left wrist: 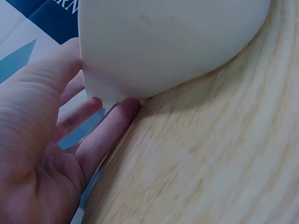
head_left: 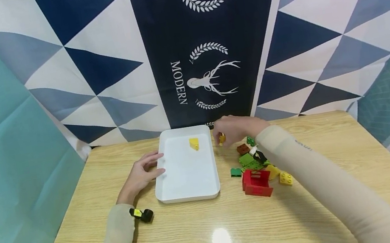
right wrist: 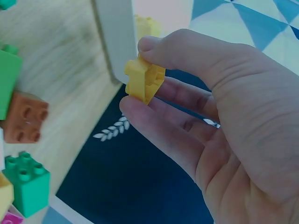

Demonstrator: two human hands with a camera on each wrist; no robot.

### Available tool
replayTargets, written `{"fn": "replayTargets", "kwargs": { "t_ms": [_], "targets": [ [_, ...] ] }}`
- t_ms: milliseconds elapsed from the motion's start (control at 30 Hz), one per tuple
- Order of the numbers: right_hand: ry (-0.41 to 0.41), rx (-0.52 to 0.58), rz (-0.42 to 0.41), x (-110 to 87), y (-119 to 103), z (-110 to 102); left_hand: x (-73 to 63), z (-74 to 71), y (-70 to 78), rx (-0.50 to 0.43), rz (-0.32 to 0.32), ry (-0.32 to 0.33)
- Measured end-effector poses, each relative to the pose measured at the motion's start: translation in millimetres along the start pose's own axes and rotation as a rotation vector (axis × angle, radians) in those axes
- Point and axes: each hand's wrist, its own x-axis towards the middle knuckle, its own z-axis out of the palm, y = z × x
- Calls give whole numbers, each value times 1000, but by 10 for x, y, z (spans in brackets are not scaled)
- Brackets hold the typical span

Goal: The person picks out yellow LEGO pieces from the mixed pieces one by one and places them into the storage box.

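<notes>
Between thumb and fingertips, my right hand (head_left: 234, 129) pinches a yellow toy brick (right wrist: 142, 80), held just outside the right wall of the white tray (head_left: 189, 182). The right wrist view shows the brick's hollow underside and some studs. My left hand (head_left: 144, 173) touches the tray's left side with its fingers spread; close up, its fingertips (left wrist: 131, 103) lie low against the tray wall. Another yellow piece (head_left: 194, 143), with a sloped side, lies inside the tray near its far right part.
Right of the tray lies a loose pile: a red open box-shaped piece (head_left: 257, 183), a dark green brick (head_left: 236, 172), light green bricks (head_left: 246, 159), a brown brick (right wrist: 27, 117) and a yellow studded brick (head_left: 286, 178). A patterned cloth (head_left: 199, 30) hangs behind the wooden table (head_left: 184, 239).
</notes>
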Motion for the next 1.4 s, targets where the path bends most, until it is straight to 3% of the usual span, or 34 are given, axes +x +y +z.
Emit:
{"fn": "replayTargets", "kwargs": {
  "t_ms": [167, 533, 1167, 1400],
  "targets": [
    [29, 20, -16, -25, -15, -96, 10, 1, 7, 1, 5, -1],
    [21, 54, -24, 90, 6, -8, -8, 16, 1, -4, 3, -7],
    [26, 132, 30, 343, -196, 18, -4, 13, -3, -8, 3, -4],
    [24, 126, 14, 434, -265, 25, -1, 12, 5, -9, 0, -1]
  ]
}}
